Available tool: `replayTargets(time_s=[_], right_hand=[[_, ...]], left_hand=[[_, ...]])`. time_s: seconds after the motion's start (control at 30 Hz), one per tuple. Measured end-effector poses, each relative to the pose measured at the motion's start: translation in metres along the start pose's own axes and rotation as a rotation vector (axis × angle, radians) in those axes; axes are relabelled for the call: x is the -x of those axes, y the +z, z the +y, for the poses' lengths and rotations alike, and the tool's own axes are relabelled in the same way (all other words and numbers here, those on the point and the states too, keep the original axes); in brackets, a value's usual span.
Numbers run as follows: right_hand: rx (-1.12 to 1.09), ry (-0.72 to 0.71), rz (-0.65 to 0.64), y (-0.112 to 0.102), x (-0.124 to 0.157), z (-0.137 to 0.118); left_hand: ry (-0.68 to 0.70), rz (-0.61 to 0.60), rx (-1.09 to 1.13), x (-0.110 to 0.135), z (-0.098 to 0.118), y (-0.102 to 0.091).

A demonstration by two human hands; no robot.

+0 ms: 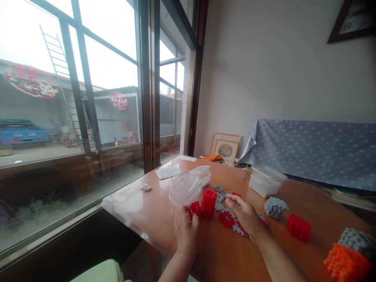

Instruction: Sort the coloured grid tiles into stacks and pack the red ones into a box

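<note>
My left hand [185, 226] is closed on a small red gear-shaped piece [194, 210] near the table's front left. Right beside it a stack of red gear-shaped pieces [208, 203] stands on the table; I cannot tell whether the fingers touch it. My right hand [245, 214] is over a loose pile of flat grey gear-shaped pieces [219, 206] and red gear-shaped pieces [226, 219]. Its thumb and fingers come together at the tips, and whatever they pinch is too small or hidden to make out.
Clear plastic containers [185, 188] lie behind the pile, and a lidded box [266, 182] stands farther right. To the right sit a grey block [276, 207], a red block [299, 228] and an orange block [346, 263]. A booklet [168, 172] lies near the window.
</note>
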State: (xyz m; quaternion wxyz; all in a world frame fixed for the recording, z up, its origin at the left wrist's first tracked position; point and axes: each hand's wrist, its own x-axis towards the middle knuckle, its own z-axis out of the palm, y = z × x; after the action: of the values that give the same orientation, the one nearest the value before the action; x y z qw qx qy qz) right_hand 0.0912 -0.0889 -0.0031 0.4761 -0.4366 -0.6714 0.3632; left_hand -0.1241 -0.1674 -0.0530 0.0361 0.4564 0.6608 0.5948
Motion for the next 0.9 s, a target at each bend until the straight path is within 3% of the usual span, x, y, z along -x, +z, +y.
replayTargets(time_s=[0.13, 0.33, 0.57, 0.73, 0.9], right_hand=[[0.0, 0.012, -0.027, -0.004, 0.002, 0.009], [0.122, -0.107, 0.009, -0.007, -0.005, 0.022], [0.178, -0.14, 0.043, -0.011, -0.006, 0.021], [0.171, -0.153, 0.063, -0.014, -0.006, 0.017], [0.158, -0.142, 0.108, -0.018, -0.007, 0.016]], left_hand=[[0.001, -0.063, -0.182, 0.003, 0.008, -0.005], [0.033, -0.135, -0.393, 0.002, 0.017, -0.008], [0.113, -0.19, -0.618, -0.007, 0.028, -0.005], [0.08, -0.235, -0.617, -0.012, 0.03, -0.004], [0.111, -0.189, -0.46, -0.006, 0.027, -0.014]])
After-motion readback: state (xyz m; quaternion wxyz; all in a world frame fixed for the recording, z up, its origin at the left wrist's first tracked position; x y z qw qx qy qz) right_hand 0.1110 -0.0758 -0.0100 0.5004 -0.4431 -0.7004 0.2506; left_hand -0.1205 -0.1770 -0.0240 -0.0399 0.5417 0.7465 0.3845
